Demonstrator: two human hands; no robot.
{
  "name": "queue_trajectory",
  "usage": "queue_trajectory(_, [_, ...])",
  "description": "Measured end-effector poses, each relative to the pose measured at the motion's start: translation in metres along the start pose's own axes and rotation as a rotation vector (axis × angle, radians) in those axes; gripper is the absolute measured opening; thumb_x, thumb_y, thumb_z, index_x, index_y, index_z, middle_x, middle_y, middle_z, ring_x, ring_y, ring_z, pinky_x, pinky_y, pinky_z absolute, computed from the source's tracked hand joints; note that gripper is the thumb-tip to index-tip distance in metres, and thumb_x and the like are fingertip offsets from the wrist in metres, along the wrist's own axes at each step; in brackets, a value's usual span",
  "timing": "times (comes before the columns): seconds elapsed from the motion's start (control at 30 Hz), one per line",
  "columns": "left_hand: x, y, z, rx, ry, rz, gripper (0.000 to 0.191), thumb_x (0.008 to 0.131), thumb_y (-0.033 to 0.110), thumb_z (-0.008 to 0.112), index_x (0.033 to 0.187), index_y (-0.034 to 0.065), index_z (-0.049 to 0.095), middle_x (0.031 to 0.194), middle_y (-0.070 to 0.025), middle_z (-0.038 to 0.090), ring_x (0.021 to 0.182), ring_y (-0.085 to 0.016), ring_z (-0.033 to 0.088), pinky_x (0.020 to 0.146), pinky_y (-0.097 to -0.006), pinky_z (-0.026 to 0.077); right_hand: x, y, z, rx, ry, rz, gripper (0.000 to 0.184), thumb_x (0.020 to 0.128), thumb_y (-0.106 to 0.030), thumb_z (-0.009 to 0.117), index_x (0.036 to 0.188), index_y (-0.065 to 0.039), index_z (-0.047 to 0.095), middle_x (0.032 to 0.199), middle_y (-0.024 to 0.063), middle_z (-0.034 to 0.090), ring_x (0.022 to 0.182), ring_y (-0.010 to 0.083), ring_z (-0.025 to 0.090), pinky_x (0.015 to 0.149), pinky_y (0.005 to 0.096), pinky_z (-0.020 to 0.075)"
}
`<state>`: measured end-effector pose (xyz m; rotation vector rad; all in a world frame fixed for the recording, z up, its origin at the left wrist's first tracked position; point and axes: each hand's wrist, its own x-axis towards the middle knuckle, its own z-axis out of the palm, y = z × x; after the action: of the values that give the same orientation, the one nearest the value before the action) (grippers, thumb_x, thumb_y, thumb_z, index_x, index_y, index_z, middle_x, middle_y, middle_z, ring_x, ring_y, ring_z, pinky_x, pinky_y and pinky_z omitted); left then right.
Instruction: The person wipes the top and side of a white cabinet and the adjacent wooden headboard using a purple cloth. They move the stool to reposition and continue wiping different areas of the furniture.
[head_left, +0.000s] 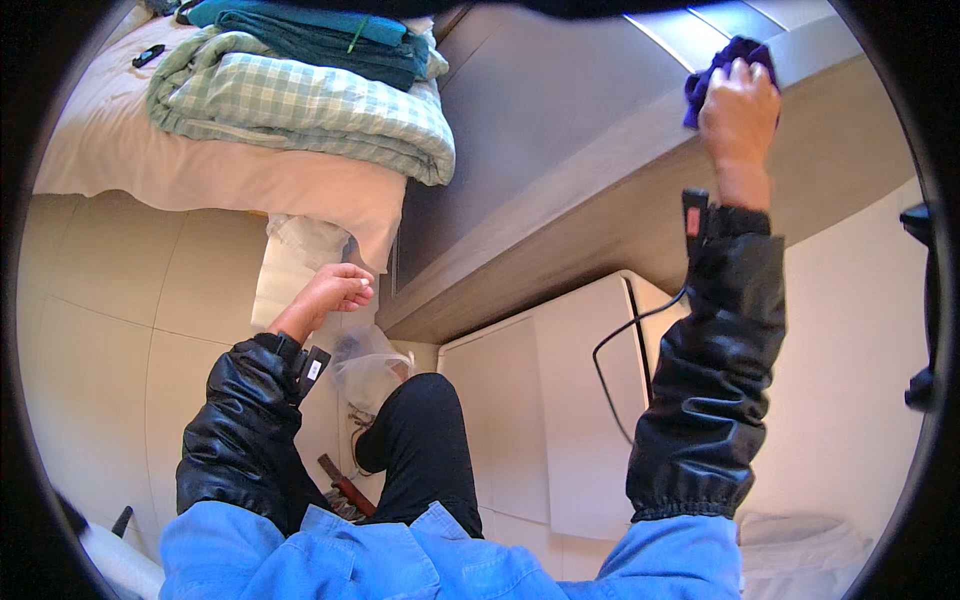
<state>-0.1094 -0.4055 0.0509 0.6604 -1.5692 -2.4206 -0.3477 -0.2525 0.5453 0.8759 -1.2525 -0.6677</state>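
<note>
My right hand (739, 124) reaches far out at the upper right, its fingers closed around a crumpled dark purple cloth (731, 64). The cloth is over the pale edge of a broad grey ledge (555, 112); whether it presses on the surface is hard to tell. My left hand (330, 292) hangs in the air left of centre, fingers loosely bent with nothing in them. Beneath it are a white box-like object (281, 277) and a clear plastic bag (371, 371). Black sleeve covers reach both wrists, each with a small strapped-on device.
A bed with a pink sheet (225, 176) stands upper left, bearing a folded green checked quilt (300, 97) and teal folded textiles (315, 37). A white cabinet (495, 375) stands below the ledge. A black cable (600, 367) hangs by my right sleeve. A brush-like tool (349, 487) lies near my leg.
</note>
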Motion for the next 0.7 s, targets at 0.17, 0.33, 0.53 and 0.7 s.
queue_trajectory(0.17, [0.002,0.002,-0.004,-0.037,-0.01,-0.007,0.02,0.091,0.018,0.062,0.108,0.0071,0.064,0.092,-0.0026,0.068,0.081,-0.012,0.065,0.071,-0.0253,0.051,-0.087,-0.148,-0.002,0.041,-0.115,-0.204,0.037,0.085,-0.022,0.053,0.108,0.003,0.07,0.121,0.0213,0.063,0.118,0.0361,0.053,0.094,0.0475,0.0409])
queue_trajectory(0.33, [-0.003,0.007,-0.008,-0.027,-0.007,0.014,0.022,0.092,0.02,0.061,0.109,0.0059,0.064,0.093,-0.0042,0.068,0.084,-0.013,0.065,0.072,-0.0258,0.052,-0.16,-0.256,-0.033,0.579,-0.268,-0.343,0.032,0.082,-0.021,0.056,0.099,0.0,0.073,0.119,0.0195,0.062,0.119,0.0359,0.05,0.098,0.0482,0.0371])
queue_trajectory(0.53, [-0.008,0.008,-0.01,-0.042,-0.006,0.025,0.024,0.092,0.02,0.061,0.11,0.0045,0.063,0.095,-0.005,0.068,0.085,-0.014,0.065,0.073,-0.0271,0.052,-0.088,-0.133,-0.007,0.336,-0.088,-0.118,0.021,0.081,-0.019,0.06,0.091,-0.008,0.075,0.123,0.0163,0.063,0.121,0.0325,0.053,0.1,0.0468,0.0376])
queue_trajectory(0.7, [-0.004,0.007,-0.009,-0.037,-0.013,0.038,0.026,0.091,0.021,0.062,0.112,0.0049,0.063,0.095,-0.0044,0.067,0.085,-0.014,0.064,0.074,-0.0279,0.051,-0.005,0.013,-0.007,-0.085,0.034,0.06,0.022,0.087,-0.016,0.055,0.099,-0.011,0.073,0.125,0.013,0.061,0.122,0.0347,0.051,0.103,0.0488,0.0377])
